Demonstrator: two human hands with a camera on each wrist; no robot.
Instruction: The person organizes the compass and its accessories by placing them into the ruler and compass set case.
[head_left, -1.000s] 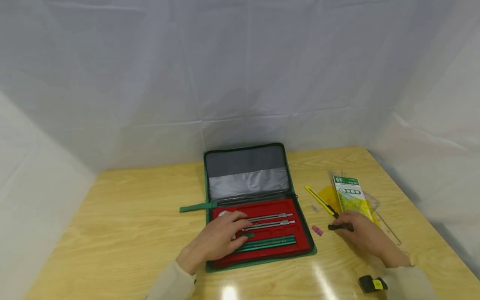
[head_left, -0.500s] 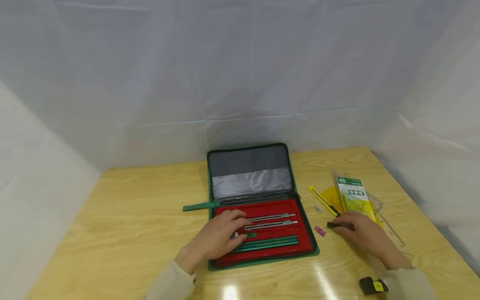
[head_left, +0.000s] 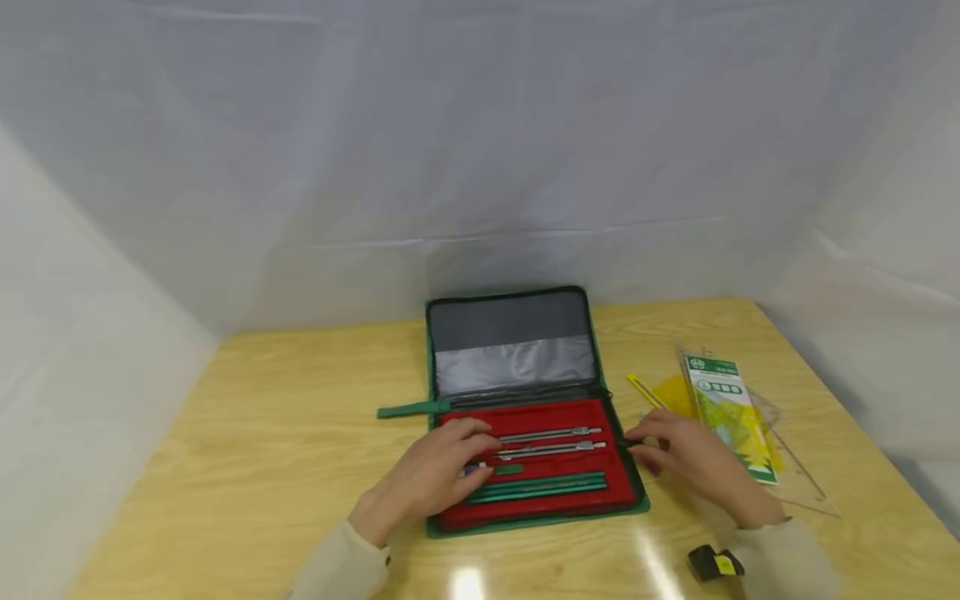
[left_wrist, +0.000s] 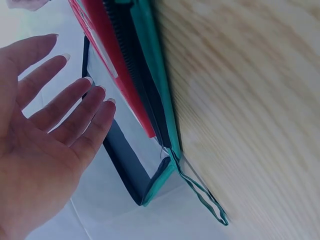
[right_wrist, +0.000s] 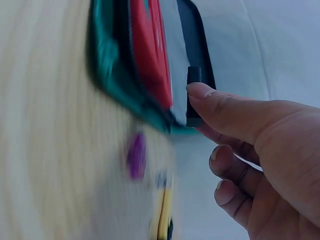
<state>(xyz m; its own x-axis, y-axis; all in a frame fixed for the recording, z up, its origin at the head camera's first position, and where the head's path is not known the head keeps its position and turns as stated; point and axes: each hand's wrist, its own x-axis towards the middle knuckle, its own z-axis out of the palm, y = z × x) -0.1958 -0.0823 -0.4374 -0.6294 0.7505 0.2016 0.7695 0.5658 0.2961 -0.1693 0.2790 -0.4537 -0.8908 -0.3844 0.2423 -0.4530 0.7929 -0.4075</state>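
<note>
An unzipped green drawing-set case [head_left: 510, 325] lies spread on the table, its red tray [head_left: 551, 412] bearing two metal compasses [head_left: 555, 451] and green pencils [head_left: 536, 487]. Over the tray's left side is my left hand [head_left: 431, 475], fingers spread and loosely bent; the left wrist view shows nothing in its palm. Thumb and fingers of my right hand [head_left: 693, 462] pinch a small black stick-like piece [right_wrist: 194, 75] beside the case's right edge. Below it on the table lies a small purple-pink object [right_wrist: 136, 156], blurred in the right wrist view and mostly covered in the head view.
Right of the case lies a yellow utility knife [head_left: 645, 389], partly behind my right hand. A green-and-yellow packet [head_left: 723, 400] rests among clear rulers [head_left: 806, 483]. A black-and-yellow tape measure [head_left: 708, 564] is near my right sleeve. A green strap [head_left: 408, 409] sticks out leftward.
My right hand has moved left with the black piece, from the spot by the knife to the case's right edge. My left hand stays over the tray. The view has shifted slightly.
</note>
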